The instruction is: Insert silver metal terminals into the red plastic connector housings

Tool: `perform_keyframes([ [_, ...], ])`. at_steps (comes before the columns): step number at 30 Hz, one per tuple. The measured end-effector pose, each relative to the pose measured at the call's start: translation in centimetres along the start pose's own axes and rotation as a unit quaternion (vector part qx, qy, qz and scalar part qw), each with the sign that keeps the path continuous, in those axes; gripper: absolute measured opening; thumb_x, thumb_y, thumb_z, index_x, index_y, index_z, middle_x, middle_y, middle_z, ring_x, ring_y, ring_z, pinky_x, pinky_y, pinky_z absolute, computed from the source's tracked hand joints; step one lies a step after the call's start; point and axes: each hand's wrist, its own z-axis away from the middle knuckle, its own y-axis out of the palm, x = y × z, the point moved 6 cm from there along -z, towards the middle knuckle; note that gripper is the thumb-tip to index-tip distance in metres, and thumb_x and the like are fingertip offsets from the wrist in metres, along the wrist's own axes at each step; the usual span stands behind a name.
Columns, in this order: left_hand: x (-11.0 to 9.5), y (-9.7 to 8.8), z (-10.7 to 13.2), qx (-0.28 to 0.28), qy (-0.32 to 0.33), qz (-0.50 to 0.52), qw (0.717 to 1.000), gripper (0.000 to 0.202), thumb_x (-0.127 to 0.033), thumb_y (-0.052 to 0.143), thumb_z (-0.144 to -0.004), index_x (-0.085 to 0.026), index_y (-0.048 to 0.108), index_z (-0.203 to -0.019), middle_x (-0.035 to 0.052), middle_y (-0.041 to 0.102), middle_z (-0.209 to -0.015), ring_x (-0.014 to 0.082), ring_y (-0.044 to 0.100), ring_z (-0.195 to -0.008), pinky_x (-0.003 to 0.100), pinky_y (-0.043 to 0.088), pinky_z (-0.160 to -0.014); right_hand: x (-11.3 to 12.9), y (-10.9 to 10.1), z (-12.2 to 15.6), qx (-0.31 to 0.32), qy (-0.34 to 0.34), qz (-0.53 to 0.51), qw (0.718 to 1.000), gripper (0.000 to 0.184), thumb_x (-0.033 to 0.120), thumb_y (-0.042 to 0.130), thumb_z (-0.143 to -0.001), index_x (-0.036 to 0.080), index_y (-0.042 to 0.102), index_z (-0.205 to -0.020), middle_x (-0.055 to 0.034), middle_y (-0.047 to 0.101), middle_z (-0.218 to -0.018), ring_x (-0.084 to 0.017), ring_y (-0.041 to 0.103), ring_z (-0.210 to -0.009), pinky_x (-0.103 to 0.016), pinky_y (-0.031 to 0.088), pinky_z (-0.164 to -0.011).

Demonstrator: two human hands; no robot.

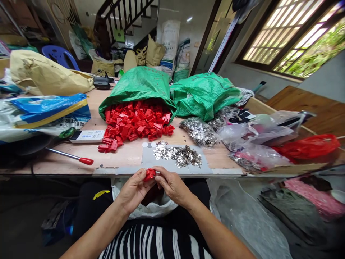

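Note:
Between my hands, just off the table's front edge, is a small red plastic housing [150, 175]. My left hand [133, 190] grips it from the left with thumb and fingers. The fingers of my right hand [172, 185] are pinched together at its right side; whatever small thing they hold there is too hidden to make out. Below my hands an open white sack [161, 212] lies in my lap. Straight ahead, small silvery metal pieces [178, 154] are spread on a grey sheet [148, 162]. Behind them many red housings [137, 120] spill from a green woven sack [142, 81].
A second green sack [207, 93] and a clear bag of metal pieces [199, 131] lie to the right, beside a box [293, 169] of plastic bags. On the left are a white case [87, 136], a red-tipped metal lever [70, 155] and a blue-and-white bag [51, 111].

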Motion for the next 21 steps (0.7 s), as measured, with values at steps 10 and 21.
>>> perform_keyframes([
  [10, 0.6, 0.1, 0.4, 0.027, -0.022, -0.032, 0.999, 0.016, -0.025, 0.075, -0.075, -0.017, 0.061, -0.076, 0.0048, 0.074, -0.089, 0.0187, 0.07, -0.091, 0.039, 0.043, -0.103, -1.6, 0.0, -0.3, -0.079, 0.015, -0.04, 0.996, 0.037, 0.041, 0.033, -0.099, 0.02, 0.064, -0.1, 0.0041, 0.048, -0.056, -0.011, 0.047, -0.052, -0.021, 0.038, -0.057],
  [21, -0.6, -3.0, 0.2, -0.026, 0.077, -0.39, 0.917, 0.025, -0.04, 0.075, -0.067, -0.02, 0.069, -0.081, 0.0061, 0.071, -0.098, 0.0225, 0.061, -0.099, 0.032, 0.042, -0.089, -4.4, -2.6, -3.7, -0.11, 0.029, 0.094, 0.989, 0.021, 0.029, 0.045, -0.094, 0.021, 0.061, -0.105, -0.0004, 0.064, -0.078, -0.014, 0.059, -0.072, -0.024, 0.042, -0.069],
])
